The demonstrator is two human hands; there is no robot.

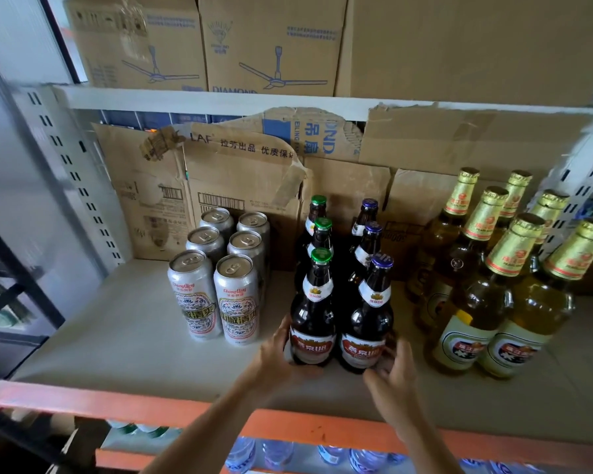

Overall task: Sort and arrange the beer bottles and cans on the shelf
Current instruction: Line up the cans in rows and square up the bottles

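On the pale shelf (124, 340) stand three groups. Several silver cans (216, 268) form two rows at the left. Several dark brown bottles stand in two rows in the middle, green caps on the left row, purple caps on the right. My left hand (278, 357) curls round the base of the front green-capped bottle (312, 316). My right hand (396, 374) curls round the base of the front purple-capped bottle (367, 319). Several gold-foiled yellow bottles (514, 302) stand at the right.
Torn cardboard boxes (240, 186) line the back of the shelf. More cartons (271, 42) sit on the shelf above. An orange rail (288, 425) edges the front, with water bottles (271, 455) below. White slotted uprights (72, 172) flank both sides.
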